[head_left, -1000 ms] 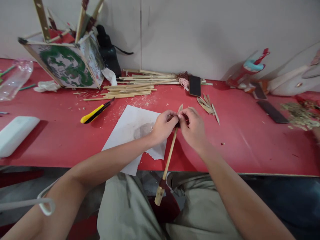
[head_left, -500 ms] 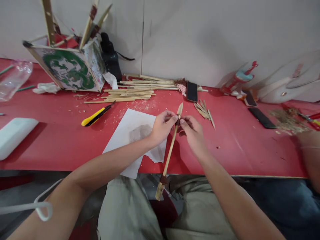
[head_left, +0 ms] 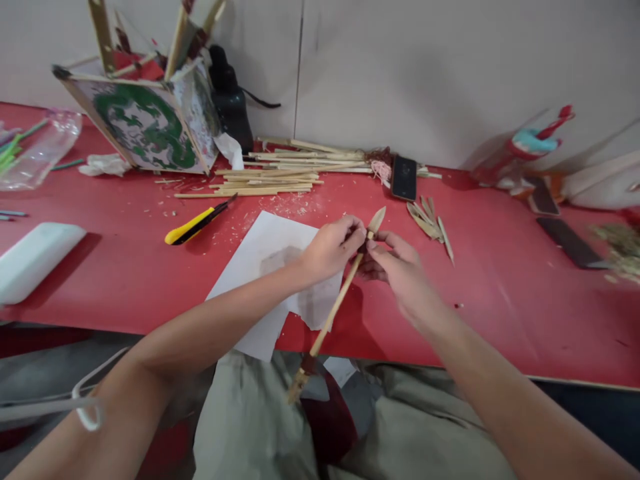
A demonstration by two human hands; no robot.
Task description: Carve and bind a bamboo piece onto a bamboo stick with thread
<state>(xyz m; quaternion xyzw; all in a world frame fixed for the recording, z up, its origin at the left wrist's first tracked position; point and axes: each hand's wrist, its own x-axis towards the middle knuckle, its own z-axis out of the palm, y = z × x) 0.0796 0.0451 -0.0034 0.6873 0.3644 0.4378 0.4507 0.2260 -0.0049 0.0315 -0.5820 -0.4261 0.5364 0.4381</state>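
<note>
Both hands are at the upper end of a thin bamboo stick [head_left: 338,301], which slants down toward my lap like a small arrow or spear. A pale leaf-shaped tip [head_left: 378,219] sits at that end, with a dark red binding below it. Another dark red binding [head_left: 308,364] and a short flared piece [head_left: 297,387] are at the lower end. My left hand [head_left: 333,248] is closed, its thumb and fingers pinched at the upper binding. My right hand [head_left: 397,267] grips the stick there from the other side. The fingers partly hide the binding.
White paper [head_left: 245,267] lies left of the stick on the red table [head_left: 130,280]. A yellow utility knife [head_left: 193,225], bamboo sticks [head_left: 270,180], a phone [head_left: 404,178] and bamboo slivers [head_left: 427,220] lie beyond. A dragon-painted box [head_left: 145,123] stands at back left.
The view has shifted a little. My left fingers have curled closer at the upper binding, and the stick leans more, its lower end swung left. Another person's arm at the right has left view.
</note>
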